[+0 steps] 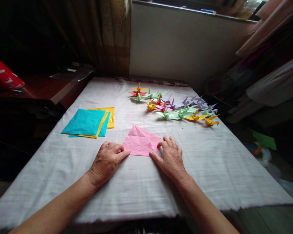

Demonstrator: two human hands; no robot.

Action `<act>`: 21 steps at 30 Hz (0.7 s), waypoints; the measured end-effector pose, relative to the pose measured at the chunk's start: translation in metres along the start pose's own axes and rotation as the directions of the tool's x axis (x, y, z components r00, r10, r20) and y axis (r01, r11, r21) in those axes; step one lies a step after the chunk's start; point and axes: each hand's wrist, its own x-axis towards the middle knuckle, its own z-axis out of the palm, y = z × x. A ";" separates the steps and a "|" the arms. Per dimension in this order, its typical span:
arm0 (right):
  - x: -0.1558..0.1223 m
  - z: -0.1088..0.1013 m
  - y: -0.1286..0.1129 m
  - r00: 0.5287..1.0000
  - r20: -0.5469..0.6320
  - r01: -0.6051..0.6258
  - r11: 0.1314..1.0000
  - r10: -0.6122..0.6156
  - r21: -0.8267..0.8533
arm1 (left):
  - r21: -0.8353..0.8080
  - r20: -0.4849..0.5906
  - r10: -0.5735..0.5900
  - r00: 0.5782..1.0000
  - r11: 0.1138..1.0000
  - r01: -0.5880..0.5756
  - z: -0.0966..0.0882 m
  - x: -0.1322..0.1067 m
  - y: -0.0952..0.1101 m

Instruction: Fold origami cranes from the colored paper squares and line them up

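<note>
A pink sheet of origami paper, creased and partly folded, lies on the white tablecloth in front of me. Its lower edge is straight, and the top comes to a blunt point. My left hand pinches the left corner, thumb along the lower edge and fingers curled. At the opposite side, my right hand has its thumb on the lower right corner and its bent fingers by the right edge. The fingertips partly cover both side corners.
Blue and yellow paper sheets are stacked to the left. Several folded paper cranes in green, purple, orange and red stand at the back right. A brown side table adjoins the left edge, with a red patterned object above it.
</note>
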 end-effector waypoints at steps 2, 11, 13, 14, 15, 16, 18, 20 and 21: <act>-0.002 0.000 0.008 1.000 -0.006 -0.009 1.000 0.009 0.007 | 0.018 -0.003 0.027 1.000 0.999 -0.027 -0.003 -0.002 -0.003; -0.004 0.009 0.012 0.996 -0.086 0.035 0.999 -0.032 0.035 | 0.023 0.122 0.156 0.980 0.987 -0.160 -0.026 -0.018 -0.027; -0.004 0.010 0.012 0.994 -0.100 0.039 0.999 -0.035 0.038 | 0.006 0.120 0.151 0.981 0.988 -0.153 -0.030 -0.020 -0.032; -0.004 0.010 0.013 0.993 -0.108 0.041 0.998 -0.036 0.040 | -0.003 0.119 0.142 0.983 0.990 -0.143 -0.031 -0.020 -0.035; -0.004 0.010 0.013 0.993 -0.113 0.044 0.998 -0.039 0.040 | -0.013 0.124 0.125 0.984 0.992 -0.125 -0.032 -0.019 -0.037; -0.004 0.010 0.013 0.992 -0.117 0.049 0.998 -0.044 0.040 | -0.024 0.133 0.099 0.986 0.995 -0.097 -0.033 -0.015 -0.039; -0.004 0.010 0.013 0.991 -0.120 0.059 0.998 -0.054 0.037 | -0.059 0.174 0.006 0.985 0.998 0.005 -0.032 -0.002 -0.043; -0.005 0.011 0.013 0.990 -0.123 0.072 0.997 -0.067 0.035 | -0.105 0.231 -0.150 0.961 0.978 0.178 -0.028 0.020 -0.045; -0.005 0.011 0.013 0.989 -0.127 0.078 0.996 -0.073 0.035 | -0.137 0.269 -0.249 0.930 0.946 0.293 -0.023 0.033 -0.046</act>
